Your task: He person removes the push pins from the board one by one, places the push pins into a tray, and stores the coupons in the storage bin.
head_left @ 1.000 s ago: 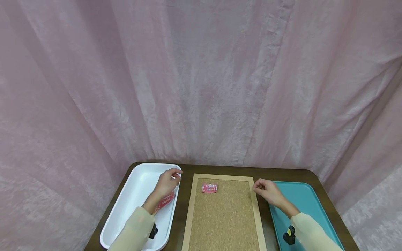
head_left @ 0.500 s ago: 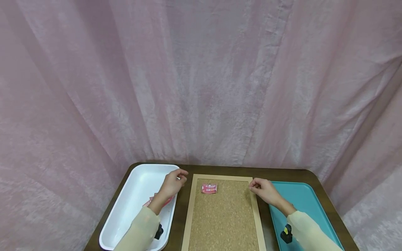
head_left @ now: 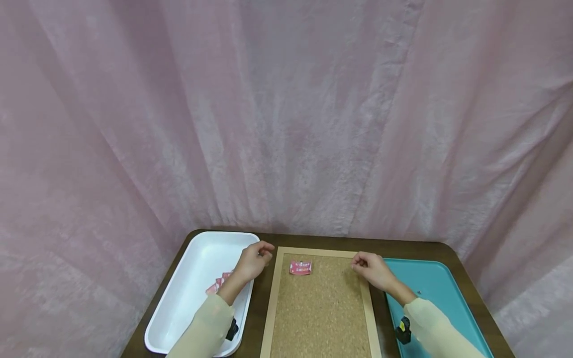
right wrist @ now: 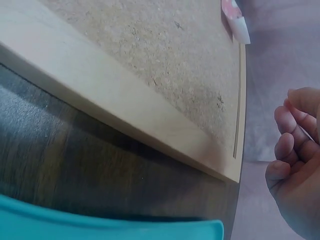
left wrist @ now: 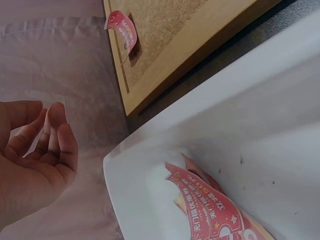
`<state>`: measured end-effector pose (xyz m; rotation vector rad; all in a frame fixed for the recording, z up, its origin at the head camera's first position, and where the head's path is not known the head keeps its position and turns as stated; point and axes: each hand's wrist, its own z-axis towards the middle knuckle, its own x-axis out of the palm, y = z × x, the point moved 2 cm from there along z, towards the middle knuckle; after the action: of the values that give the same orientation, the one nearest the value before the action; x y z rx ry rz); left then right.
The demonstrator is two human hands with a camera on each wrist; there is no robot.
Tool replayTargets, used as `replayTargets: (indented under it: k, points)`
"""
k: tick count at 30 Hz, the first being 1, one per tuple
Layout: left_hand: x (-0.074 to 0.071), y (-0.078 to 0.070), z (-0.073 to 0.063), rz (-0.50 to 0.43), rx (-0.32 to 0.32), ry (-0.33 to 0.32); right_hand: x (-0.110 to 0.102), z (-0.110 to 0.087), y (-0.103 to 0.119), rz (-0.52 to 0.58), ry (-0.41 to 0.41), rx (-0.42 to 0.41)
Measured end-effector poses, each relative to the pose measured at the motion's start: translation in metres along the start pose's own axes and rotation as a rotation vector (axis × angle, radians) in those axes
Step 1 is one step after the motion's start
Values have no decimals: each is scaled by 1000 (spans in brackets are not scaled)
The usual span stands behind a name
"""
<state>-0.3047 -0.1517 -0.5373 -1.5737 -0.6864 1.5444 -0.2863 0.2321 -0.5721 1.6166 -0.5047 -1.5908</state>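
Observation:
My left hand hovers at the right rim of the white tray, fingers loosely bent. In the left wrist view nothing shows between its thumb and fingers. Several pink-red printed coupons lie bunched in that tray, partly behind my forearm in the head view. My right hand is over the upper right corner of the framed corkboard. Its thumb and forefinger tips come close together, and no held object is visible. One curled coupon is attached near the board's upper left corner, a small fastener at its top edge.
A teal tray stands right of the board, with a tiny dark object in it. The dark wooden table shows between board and trays. A pink curtain hangs behind the table.
My left hand has moved right, from over the white tray to its rim. My right hand has drifted left onto the board's corner. The coupon on the board has stayed put.

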Motion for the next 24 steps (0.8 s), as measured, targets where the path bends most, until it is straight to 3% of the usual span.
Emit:
replayTargets:
  k: [24]
  points:
    - [16,2,7,22,10,17,8,11,6,45,7,-3]
